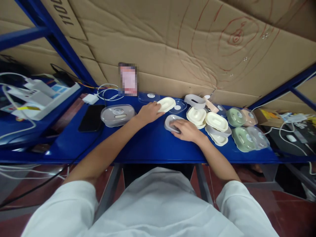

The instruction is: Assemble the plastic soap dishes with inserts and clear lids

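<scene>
1. Nearest to my view, the front edge of the blue tabletop (148, 155) runs across beneath both forearms. A bare strip lies between that edge and the hands; I judge it the best open room for sliding or setting down a piece.

2. Past that strip, near the middle, I have the right hand (187, 129) over a grey dish (170, 119). Its fingers curl over the right end; whether they pinch the wall, I cannot tell.

3. Slightly farther and leftward, the left hand (149, 112) has its fingers clamped on one end of a cream insert (167, 104), tilted just beyond the dish. I read the step in hand as handling these two pieces side by side. To my mind, the next move calls for a steady dish and a light hold on the insert's rim.

4. Room is tighter sideways. A lidded grey case (118, 114) sits just beside the left forearm; a cream pile (197, 116) crowds the right hand's far side, with green cases (243, 139) farther right.

5. Behind the insert, a clear lid (181, 106) leaves little clearance; I would lift rather than push that way.

6. Farthest, the cardboard wall (158, 49) closes off the back.
</scene>
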A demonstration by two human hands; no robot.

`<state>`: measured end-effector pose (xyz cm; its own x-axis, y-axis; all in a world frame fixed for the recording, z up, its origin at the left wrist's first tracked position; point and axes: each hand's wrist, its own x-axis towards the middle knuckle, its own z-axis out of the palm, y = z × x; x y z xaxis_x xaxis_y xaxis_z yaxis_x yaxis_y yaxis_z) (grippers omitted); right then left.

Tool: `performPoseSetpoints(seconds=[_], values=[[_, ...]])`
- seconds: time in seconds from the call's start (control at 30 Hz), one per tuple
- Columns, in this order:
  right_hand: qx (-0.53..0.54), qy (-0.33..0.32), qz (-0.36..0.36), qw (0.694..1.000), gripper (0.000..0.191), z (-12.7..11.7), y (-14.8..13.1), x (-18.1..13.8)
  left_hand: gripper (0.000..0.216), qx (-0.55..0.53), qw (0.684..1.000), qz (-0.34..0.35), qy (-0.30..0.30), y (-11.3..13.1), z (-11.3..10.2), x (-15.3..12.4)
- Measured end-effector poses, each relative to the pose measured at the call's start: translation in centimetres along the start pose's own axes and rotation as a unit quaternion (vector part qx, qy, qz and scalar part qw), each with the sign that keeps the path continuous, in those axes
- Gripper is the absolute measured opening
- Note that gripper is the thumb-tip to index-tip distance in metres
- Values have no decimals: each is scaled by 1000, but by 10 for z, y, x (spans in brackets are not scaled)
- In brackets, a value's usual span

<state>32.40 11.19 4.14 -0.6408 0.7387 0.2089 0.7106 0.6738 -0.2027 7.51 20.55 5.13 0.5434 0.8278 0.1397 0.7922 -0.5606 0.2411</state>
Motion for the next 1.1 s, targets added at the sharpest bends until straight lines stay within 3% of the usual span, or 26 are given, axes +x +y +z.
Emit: performPoseSetpoints(seconds=[0.13,0.23,0.3,0.47,0.57,0.7,0.9,0.97,1.1], values=[[4,23,85,996,31,-4,15,-3,34,43,999,-23,1,-9,0,-64],[12,69,96,993,34,-2,15,2,31,-17,1000,9,-11,-16,0,-110],[18,88,78,993,37,0,9,6,37,-82,996,39,-23,-19,1,-125],[53,46,-16,997,36,12,-21,14,68,-148,985,82,21,-20,11,-119],[46,30,-43,998,39,22,-33,18,59,-127,985,109,27,-22,15,-111],[45,14,-60,997,43,32,-35,20,49,-63,993,87,52,-23,11,-110],[67,23,-66,995,43,37,-26,20,40,-55,996,66,30,-14,5,-113],[99,60,-42,992,46,36,-15,27,43,-45,997,61,23,-11,0,-110],[80,140,111,981,55,35,10,51,36,17,999,32,-22,-6,-17,-101]])
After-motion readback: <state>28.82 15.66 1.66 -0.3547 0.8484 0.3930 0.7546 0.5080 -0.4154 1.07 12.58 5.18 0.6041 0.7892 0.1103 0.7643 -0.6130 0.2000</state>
